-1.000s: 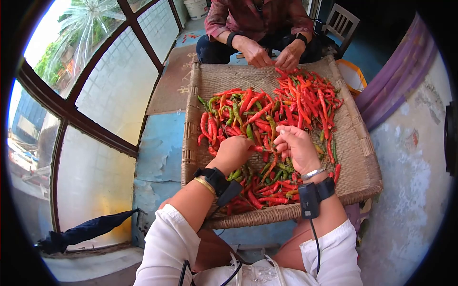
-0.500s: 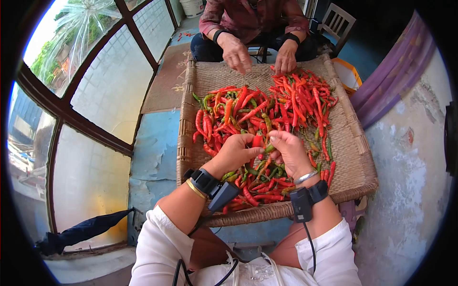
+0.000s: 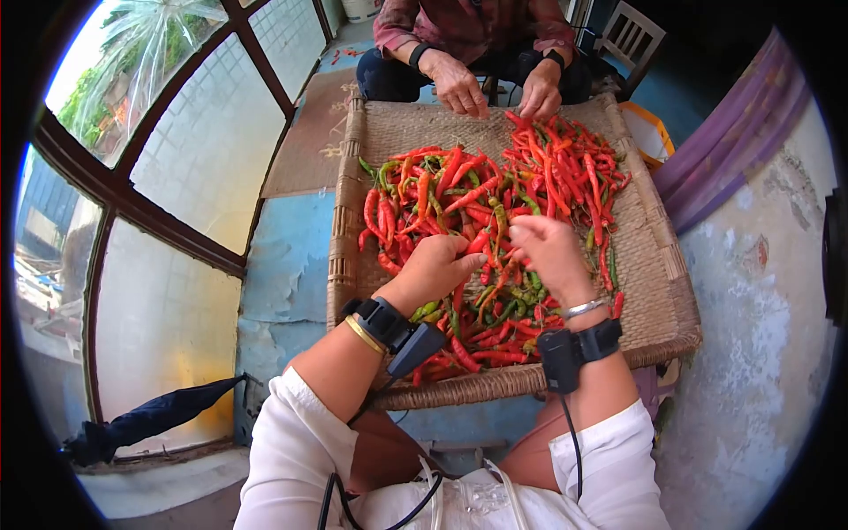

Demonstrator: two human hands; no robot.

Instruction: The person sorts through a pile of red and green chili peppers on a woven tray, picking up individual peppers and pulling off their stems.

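Red chili peppers [image 3: 565,168], some of them green, lie heaped in a shallow woven tray [image 3: 649,291]. Over the near-middle of the heap, my left hand [image 3: 433,272] is closed, with a red chili pepper [image 3: 478,240] between its thumb and index finger. My right hand [image 3: 556,254] hovers just to the right, fingers curled in a pinch. What those fingertips hold, if anything, is hidden from me. A small gap separates my two hands. Below them lies a looser mix of green and red peppers [image 3: 503,327].
Across the tray sits another person [image 3: 477,35], both hands at its far edge, one touching the peppers there. Windows [image 3: 190,132] line the left side, with a folded dark umbrella [image 3: 159,422] below. A purple curtain [image 3: 733,141] and a wall stand at right.
My hands have parted: the right moved up and slightly right, the left shifted little. The other person's hands moved slightly; the view tilted a bit.
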